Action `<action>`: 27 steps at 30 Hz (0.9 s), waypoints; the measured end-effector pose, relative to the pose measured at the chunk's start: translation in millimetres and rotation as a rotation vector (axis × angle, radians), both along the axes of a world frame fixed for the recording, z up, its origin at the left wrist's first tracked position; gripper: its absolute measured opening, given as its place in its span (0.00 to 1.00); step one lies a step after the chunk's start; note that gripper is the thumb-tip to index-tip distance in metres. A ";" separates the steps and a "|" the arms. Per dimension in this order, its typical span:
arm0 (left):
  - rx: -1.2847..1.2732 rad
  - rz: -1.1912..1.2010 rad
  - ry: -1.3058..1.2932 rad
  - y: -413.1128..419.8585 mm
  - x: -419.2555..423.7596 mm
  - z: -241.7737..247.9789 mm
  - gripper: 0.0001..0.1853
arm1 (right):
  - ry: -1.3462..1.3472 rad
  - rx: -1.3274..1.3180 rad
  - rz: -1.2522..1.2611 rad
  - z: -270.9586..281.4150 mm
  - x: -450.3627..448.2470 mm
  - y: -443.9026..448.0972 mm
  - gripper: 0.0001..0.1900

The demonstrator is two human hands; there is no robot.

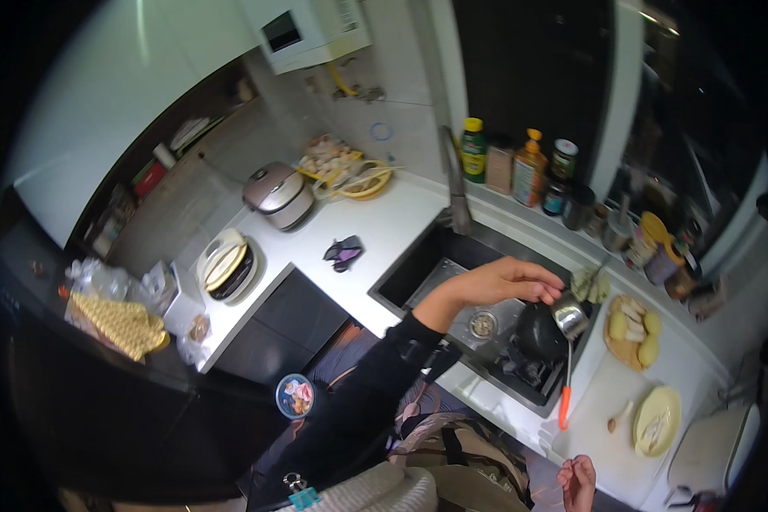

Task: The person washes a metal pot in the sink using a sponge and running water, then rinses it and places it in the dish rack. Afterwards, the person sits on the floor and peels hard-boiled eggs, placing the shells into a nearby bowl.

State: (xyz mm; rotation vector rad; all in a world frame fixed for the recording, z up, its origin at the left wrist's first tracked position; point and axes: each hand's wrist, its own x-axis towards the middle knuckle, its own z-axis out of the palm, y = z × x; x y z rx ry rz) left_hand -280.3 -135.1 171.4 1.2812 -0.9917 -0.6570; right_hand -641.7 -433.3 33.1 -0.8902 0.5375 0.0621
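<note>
My left hand point(515, 281) reaches over the dark sink point(390, 297). Its fingers are bent, with the tips at the top of a shiny metal cup-shaped vessel point(569, 317); I cannot tell if they grip it. An orange-handled utensil point(565, 403) runs from below the vessel across the sink's front edge. Beside these, a black pan or bowl point(541, 333) sits in the sink, right of the drain strainer point(483, 325). My right hand point(577, 480) is low in the picture, fingers curled, in front of a white cutting board point(605, 416). Nothing shows in it.
On the board are a garlic bulb point(619, 417) and a yellow dish point(658, 422). Behind them stands a basket of pale produce point(633, 329). A green cloth point(590, 285) lies by the faucet-side rim; bottles point(530, 168) line the sill. A rice cooker point(278, 195) stands left.
</note>
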 end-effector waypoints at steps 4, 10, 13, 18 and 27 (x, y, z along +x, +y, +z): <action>0.173 -0.039 0.075 7.1 34.7 -110.2 0.21 | 0.004 0.005 0.098 8.7 31.3 31.3 0.04; 0.821 0.568 -0.303 126.6 13.6 -223.8 0.37 | -0.003 -0.112 0.408 30.9 95.7 109.1 0.13; 1.131 1.049 -0.257 298.5 7.1 -197.1 0.48 | 0.089 -0.128 0.534 28.7 132.9 169.3 0.12; 0.817 2.436 -0.471 630.1 -103.1 -137.4 0.44 | 0.079 -0.198 0.915 17.3 212.8 264.8 0.15; -1.206 2.912 0.480 908.7 -299.1 -58.8 0.31 | -0.024 -0.080 1.392 29.8 328.8 442.2 0.12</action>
